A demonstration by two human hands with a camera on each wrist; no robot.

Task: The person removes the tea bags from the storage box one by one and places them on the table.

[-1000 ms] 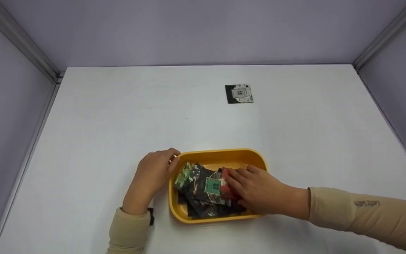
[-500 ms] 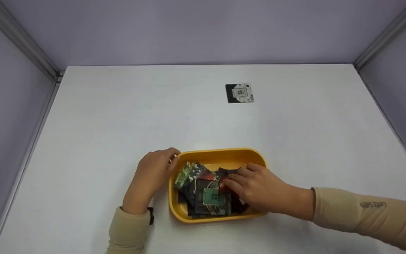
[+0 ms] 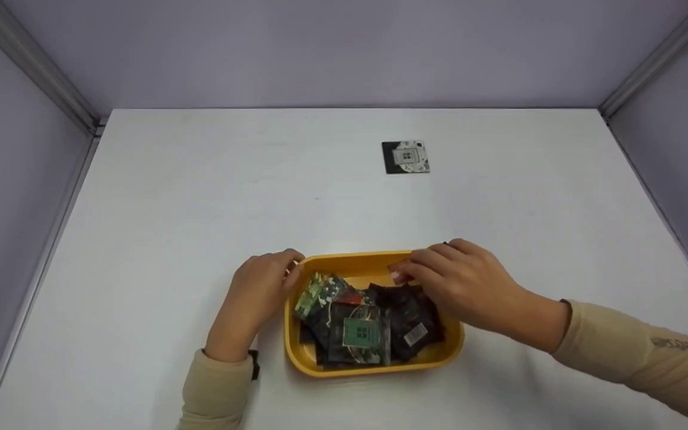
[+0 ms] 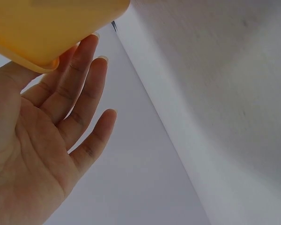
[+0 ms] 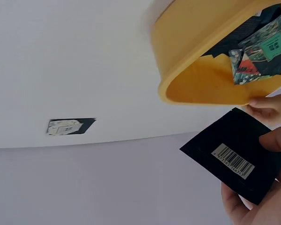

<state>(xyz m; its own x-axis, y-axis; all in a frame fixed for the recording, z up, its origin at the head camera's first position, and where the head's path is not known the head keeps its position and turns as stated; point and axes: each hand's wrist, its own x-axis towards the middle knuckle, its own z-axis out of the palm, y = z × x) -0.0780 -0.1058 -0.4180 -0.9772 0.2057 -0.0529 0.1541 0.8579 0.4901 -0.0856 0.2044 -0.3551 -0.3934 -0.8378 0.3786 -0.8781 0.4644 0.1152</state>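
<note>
A yellow plastic tub [image 3: 368, 257] stands near the table's front, with several flat square sachets [image 3: 361, 334] heaped in it. At its left end my left hand [image 3: 260, 292] holds the rim between thumb and fingers; the left wrist view shows the thumb at the rim of the tub [image 4: 51, 33]. My right hand [image 3: 475, 286] is over the tub's back right corner and pinches one sachet [image 5: 248, 140]. Its dark back with a barcode faces the right wrist camera, while a bit of red shows in the head view.
A black-and-white sachet [image 3: 407, 157] lies flat on the white table [image 3: 212, 197], far back and right of centre. Grey-purple panels [image 3: 344, 54] wall the table at the back and sides. A dark strap [image 3: 254, 364] shows beside the left sleeve.
My right hand has drawn a red-fronted sachet from the heap and moved up and to the right. The green-labelled sachet has slid toward the tub's front. My left hand stays at the rim.
</note>
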